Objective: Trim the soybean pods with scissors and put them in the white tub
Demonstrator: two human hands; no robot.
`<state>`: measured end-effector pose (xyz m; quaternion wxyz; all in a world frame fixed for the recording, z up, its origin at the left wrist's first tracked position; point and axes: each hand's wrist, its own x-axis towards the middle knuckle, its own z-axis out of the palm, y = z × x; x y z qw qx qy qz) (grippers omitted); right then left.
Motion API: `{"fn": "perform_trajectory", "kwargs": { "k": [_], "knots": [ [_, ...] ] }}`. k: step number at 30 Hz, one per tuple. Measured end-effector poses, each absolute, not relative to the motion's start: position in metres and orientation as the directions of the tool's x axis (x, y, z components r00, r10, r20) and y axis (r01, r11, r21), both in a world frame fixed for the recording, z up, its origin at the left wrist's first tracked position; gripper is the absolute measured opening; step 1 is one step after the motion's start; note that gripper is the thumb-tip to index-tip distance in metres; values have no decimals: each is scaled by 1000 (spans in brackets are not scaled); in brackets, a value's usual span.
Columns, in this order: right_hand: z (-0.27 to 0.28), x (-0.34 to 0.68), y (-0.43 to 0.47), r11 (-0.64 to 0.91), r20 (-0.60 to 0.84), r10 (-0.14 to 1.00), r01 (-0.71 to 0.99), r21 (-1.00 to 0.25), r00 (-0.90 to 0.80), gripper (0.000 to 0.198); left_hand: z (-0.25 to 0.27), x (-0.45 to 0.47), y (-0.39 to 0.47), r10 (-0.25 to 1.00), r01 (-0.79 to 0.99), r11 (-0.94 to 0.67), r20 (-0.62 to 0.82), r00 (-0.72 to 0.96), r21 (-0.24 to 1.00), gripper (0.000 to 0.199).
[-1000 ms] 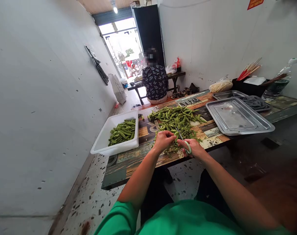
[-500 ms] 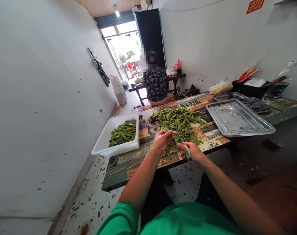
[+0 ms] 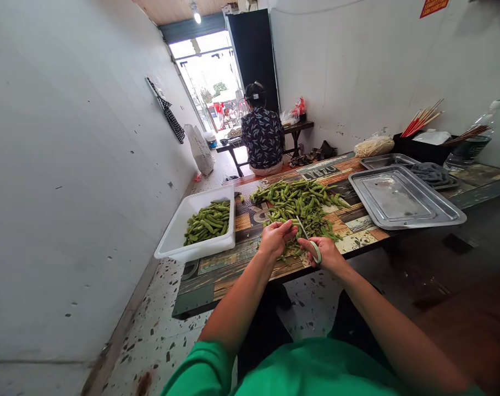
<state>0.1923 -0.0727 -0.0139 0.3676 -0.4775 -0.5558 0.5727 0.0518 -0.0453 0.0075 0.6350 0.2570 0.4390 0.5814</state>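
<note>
My right hand (image 3: pixel 324 252) is closed around scissors (image 3: pixel 316 252) with pale green handles, and the blades point up and away from me. Just left of the blades, my left hand (image 3: pixel 275 237) pinches a green edamame pod, mostly hidden by the fingers. Beyond and beneath both hands, a loose heap of edamame pods (image 3: pixel 301 199) spreads over the patterned table (image 3: pixel 229 278), with small trimmed bits nearer to me. On the left, a white plastic tub (image 3: pixel 171 234) holds a pile of green pods (image 3: pixel 208 221).
Metal trays (image 3: pixel 410 212) lie on the right, one with a dark grey cloth (image 3: pixel 430 175). Behind them stand a black box (image 3: pixel 425 149) with chopsticks and skewers, a clear bottle (image 3: pixel 466 154) and a bagged pale bundle (image 3: pixel 373 146). Another person (image 3: pixel 263 135) sits beyond the table, back to me.
The scissor blades, slightly apart before, now look closed together. Both hands stay in nearly the same place, and the view has shifted slightly.
</note>
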Motion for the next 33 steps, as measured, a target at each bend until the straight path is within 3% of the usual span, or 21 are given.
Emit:
{"fn": "perform_trajectory", "kwargs": {
  "k": [3,5,6,8,10,11,13,16,19,22,26,30,33],
  "knots": [
    [-18,196,-71,-107,-130,959,100,-989,-252,44,14,35,-46,972,-321,62,-131,-197,945,31],
    [-20,201,-69,-153,-167,961,79,-985,-221,45,29,7,-48,896,16,-109,105,-432,994,23],
    [-21,204,-68,-180,-189,962,65,-982,-198,46,39,-10,-48,805,243,-145,258,-534,959,18],
    [-24,209,-65,-220,-222,961,35,-975,-165,49,59,-42,-50,598,623,-37,517,-613,781,19],
    [-26,211,-62,-244,-242,956,8,-970,-164,50,73,-60,-50,535,794,144,628,-565,591,37],
    [-28,211,-61,-251,-247,954,0,-968,-172,50,75,-61,-48,554,840,175,654,-516,514,44],
    [-30,209,-59,-256,-251,951,-1,-967,-182,50,69,-46,-40,679,918,79,653,-335,388,48],
    [-33,206,-58,-239,-236,954,7,-971,-183,49,36,-2,-20,863,928,-279,488,128,249,36],
    [-33,207,-59,-218,-217,958,14,-976,-187,49,2,31,-1,897,895,-383,325,300,230,29],
    [-28,209,-61,-232,-232,954,23,-973,-189,48,-12,39,11,893,866,-403,335,302,295,16],
    [-18,211,-64,-229,-240,948,74,-971,-209,44,-5,34,12,909,750,-341,401,110,566,13],
    [-14,207,-62,-189,-217,953,143,-971,-212,40,-5,34,6,960,506,-256,278,34,824,18],
    [-14,204,-60,-152,-190,955,175,-973,-228,39,-7,36,-1,984,356,-177,174,41,917,20]
  ]
}}
